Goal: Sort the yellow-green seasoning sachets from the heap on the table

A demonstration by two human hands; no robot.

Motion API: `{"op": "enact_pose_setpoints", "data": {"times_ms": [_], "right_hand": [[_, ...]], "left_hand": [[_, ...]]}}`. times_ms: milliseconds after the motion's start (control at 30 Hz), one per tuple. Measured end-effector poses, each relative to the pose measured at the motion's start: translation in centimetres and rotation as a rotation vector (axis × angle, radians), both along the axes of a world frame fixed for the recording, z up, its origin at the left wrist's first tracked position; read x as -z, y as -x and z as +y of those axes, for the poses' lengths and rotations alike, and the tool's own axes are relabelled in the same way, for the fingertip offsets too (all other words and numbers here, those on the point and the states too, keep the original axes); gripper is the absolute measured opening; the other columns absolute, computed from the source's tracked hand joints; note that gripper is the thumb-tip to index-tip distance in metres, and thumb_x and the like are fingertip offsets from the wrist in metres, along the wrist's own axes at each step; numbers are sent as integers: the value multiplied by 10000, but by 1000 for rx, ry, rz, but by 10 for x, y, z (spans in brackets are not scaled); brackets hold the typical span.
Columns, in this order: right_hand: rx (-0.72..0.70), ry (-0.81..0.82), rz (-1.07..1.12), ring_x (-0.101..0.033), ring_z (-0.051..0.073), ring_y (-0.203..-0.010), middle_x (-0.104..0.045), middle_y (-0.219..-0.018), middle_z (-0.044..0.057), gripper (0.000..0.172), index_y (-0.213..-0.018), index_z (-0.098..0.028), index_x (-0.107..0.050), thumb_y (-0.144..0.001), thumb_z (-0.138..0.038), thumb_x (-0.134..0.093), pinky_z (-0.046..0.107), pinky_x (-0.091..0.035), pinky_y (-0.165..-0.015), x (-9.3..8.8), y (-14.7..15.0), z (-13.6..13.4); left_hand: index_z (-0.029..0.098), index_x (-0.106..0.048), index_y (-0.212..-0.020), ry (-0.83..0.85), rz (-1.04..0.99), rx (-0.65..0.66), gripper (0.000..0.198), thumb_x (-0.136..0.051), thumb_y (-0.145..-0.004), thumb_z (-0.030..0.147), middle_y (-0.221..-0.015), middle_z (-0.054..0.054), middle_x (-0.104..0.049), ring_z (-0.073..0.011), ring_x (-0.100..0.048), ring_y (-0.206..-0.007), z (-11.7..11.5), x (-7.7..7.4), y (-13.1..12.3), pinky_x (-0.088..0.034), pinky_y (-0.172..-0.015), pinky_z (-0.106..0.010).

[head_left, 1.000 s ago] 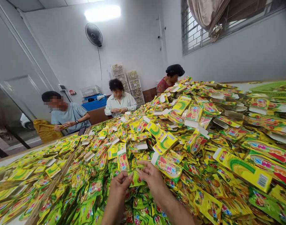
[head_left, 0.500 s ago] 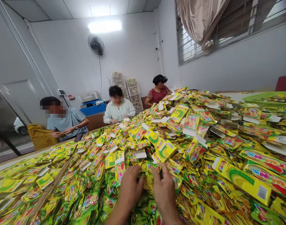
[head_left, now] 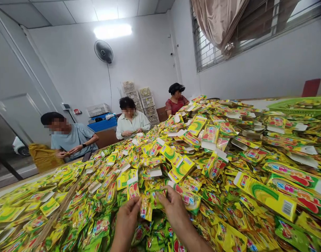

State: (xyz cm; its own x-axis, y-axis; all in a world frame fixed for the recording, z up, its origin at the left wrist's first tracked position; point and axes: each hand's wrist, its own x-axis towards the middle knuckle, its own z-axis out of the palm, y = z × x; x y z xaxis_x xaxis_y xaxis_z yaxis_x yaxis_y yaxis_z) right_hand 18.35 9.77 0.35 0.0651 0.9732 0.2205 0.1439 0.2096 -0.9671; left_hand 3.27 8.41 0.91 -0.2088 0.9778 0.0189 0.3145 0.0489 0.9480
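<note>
A packing workshop: heaped cartons [head_left: 265, 196] and packets [head_left: 231, 235], stacked crates [head_left: 148, 102].

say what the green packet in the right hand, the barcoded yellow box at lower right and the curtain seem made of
Green packet: probably plastic film, glossy, judging by its creased surface and highlights. Yellow box: likely thin printed cardboard, smooth, with flat faces and straight folded edges. Curtain: fabric by its look, matte, hanging in soft folds.
</note>
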Motion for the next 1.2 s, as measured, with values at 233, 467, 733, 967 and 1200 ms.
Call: {"op": "enact_pose_setpoints", "data": {"times_ms": [233,467,733,967,1200], "right_hand": [[-266,-149,-418,-542,187,-811,-616,-829,37,177,-795,-196,-612,-698,-111,-491,248,-367,-709,5,11,-20],[-243,-71,-328,-532,158,-651,-625,-687,-10,144,-786,-208,-617,-716,-165,-498,222,-335,-596,7,15,-18],[-310,-36,-89,-523,152,-636,-604,-672,-23,107,-748,-194,-606,-735,-251,-515,214,-352,-565,7,16,-16],[8,-67,-257,-514,177,-615,-588,-649,0,148,-766,-202,-569,-760,-321,-482,239,-343,-567,2,13,-12],[56,-80,-106,-483,153,-588,-556,-627,-15,173,-768,-197,-558,-777,-350,-476,224,-335,-556,-5,5,-12]], "left_hand": [[147,-573,-569,104,-329,59,375,-697,-553,500,-460,52,-487,-77,-387,-431,-27,20,7,-303,-437,-186],[157,-620,-688,137,-630,79,293,-718,-592,415,-546,29,-573,-99,-491,-485,-35,17,3,-365,-483,-198],[155,-538,-512,182,-314,77,435,-671,-531,569,-418,47,-462,-83,-373,-380,-22,13,10,-301,-425,-215],[125,-573,-867,81,673,-414,566,-513,-622,632,-867,-194,-658,-359,-593,-844,35,-20,17,-411,-649,-381],[141,-581,-895,31,513,-195,433,-538,-676,512,-683,-50,-657,-224,-608,-651,23,-11,22,-423,-562,-278]]}}
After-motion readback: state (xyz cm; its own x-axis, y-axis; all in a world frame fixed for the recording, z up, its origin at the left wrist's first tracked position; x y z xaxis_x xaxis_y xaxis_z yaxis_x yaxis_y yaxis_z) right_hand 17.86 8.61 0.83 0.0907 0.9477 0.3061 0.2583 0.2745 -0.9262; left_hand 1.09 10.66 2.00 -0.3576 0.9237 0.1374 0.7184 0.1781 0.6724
